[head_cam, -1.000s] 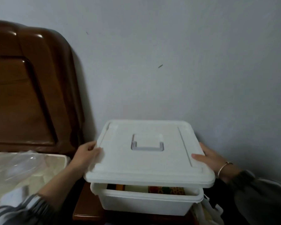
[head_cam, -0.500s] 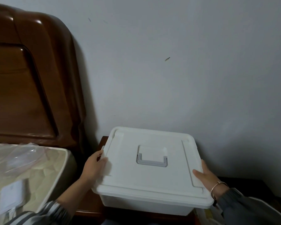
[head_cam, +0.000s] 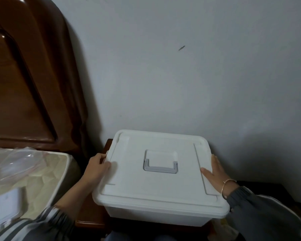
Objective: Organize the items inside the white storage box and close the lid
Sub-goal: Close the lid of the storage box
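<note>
Lid [head_cam: 160, 186] is down on the white storage box [head_cam: 156, 217]. The box covers most of the nightstand [head_cam: 89, 213], with its back toward the rear edge by the wall and a bare strip along the left edge.

Left hand [head_cam: 96, 169] grips the lid's left rim: thumb on top, fingers curled over the side. Right hand [head_cam: 215, 174] lies flat on the right side of the lid, fingers straight and together.

Looks like the seating step. No gap shows along the front rim; the back rim can't be judged from here.

To do it well:
- press both sides evenly
- walk pressure round to all four corners, checking the rear ones
- free the left fingers from under the rim first, so they don't hold it up
- keep the box from sliding off the front edge
</note>
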A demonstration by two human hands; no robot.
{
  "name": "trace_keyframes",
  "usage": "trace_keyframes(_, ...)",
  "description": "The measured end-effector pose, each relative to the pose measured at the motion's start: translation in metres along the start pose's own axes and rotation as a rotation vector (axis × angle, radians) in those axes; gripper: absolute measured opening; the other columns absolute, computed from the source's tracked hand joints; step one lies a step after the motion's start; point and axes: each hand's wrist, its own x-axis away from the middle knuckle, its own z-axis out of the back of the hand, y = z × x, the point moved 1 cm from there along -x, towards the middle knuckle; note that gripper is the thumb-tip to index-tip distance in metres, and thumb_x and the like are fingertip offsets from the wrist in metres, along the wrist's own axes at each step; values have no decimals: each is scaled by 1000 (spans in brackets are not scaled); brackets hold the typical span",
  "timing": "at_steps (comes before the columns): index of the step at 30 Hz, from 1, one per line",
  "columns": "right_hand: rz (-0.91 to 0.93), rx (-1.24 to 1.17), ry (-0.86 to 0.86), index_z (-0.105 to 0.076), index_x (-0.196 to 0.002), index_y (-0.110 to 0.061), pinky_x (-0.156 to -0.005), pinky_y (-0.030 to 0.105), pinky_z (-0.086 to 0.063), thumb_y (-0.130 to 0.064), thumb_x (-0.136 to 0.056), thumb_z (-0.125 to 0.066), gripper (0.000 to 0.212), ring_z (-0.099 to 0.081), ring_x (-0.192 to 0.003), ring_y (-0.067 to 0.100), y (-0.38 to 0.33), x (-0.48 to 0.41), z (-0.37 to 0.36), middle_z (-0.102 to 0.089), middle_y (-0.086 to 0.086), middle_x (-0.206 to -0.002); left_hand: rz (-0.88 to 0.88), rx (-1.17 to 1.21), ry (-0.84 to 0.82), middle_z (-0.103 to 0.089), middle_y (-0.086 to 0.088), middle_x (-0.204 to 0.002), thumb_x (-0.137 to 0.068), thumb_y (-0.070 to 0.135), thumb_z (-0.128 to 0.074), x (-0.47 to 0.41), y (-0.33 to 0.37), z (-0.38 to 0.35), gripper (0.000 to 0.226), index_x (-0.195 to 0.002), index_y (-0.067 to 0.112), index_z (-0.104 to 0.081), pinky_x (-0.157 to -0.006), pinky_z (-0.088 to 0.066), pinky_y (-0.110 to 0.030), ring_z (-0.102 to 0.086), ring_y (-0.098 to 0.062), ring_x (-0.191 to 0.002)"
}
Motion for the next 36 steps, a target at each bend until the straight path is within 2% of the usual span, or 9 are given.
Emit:
trace_keyframes(4,44,-32,41,-1,-150,-5,-118,27,-6,-30,-97,-49,76,-6,-147,19,4,-4,-5,-3,8,-159,-185,-156,-82,-58,3,-124,-98,39,-41,-15,-3,-9,38,-132,23,-47,-99,-43,-45,-56,-21,-114)
trace_keyframes(8,29,-245,130,-18,-148,-4,-119,34,-14,-18,-92,-58,71,-21,-143,23,8,-7,-4,-21,12,-155,-80,337,-337,-57,5,-132,-85,59,-51,-14,-13,-8,63,-141,32,-39,-101,-44,-45,-57,-23,-120)
trace_keyframes(12,-265,-585,146,-23,-145,0,-108,46,-36,-27,-83,-71,83,-44,-129,33,14,-6,-3,-41,19,-144,264,268,-34,-39,-6,-149,-81,59,-63,-16,-21,-9,88,-150,21,-25,-108,-38,-46,-46,-30,-129)
trace_keyframes(14,-407,-713,83,-43,-132,9,-87,41,-51,-32,-79,-74,73,-60,-104,33,16,-2,-2,-58,22,-122,397,241,31,-59,-11,-130,-75,60,-68,-14,-22,-8,81,-135,9,-50,-95,-49,-42,-60,-29,-110)
trace_keyframes(16,-409,-664,52,-63,-106,9,-63,29,-50,-37,-77,-74,55,-64,-77,25,14,3,0,-68,19,-101,374,134,92,-69,-7,-96,-73,62,-68,-6,-12,-6,59,-100,9,-67,-68,-51,-33,-65,-20,-80)
trace_keyframes(19,-394,-457,89,-64,-100,1,-72,30,-48,-53,-73,-72,60,-63,-80,27,14,4,6,-68,16,-101,141,-373,315,-63,1,-77,-79,62,-56,5,8,-4,43,-79,19,-58,-54,-36,-29,-54,-13,-62)
trace_keyframes(25,-245,-41,280,-46,-107,-2,-78,34,-41,-54,-78,-65,62,-59,-103,35,-2,6,5,-59,18,-112,29,-642,274,-53,1,-89,-81,67,-46,13,26,-19,57,-102,15,-40,-62,-38,-31,-60,-25,-80)
trace_keyframes(29,-237,-42,299,-48,-105,-2,-81,36,-44,-51,-78,-67,60,-59,-103,37,-3,6,3,-60,19,-111,67,-640,266,-55,2,-81,-77,75,-43,7,24,-18,62,-99,17,-38,-60,-36,-31,-51,-19,-70)
trace_keyframes(36,-221,-124,302,-50,-106,-2,-84,36,-45,-46,-74,-73,60,-59,-100,36,-1,6,4,-61,17,-108,-33,-584,272,-60,-7,-102,-85,59,-54,-1,22,-19,56,-107,8,-50,-69,-45,-35,-60,-26,-91)
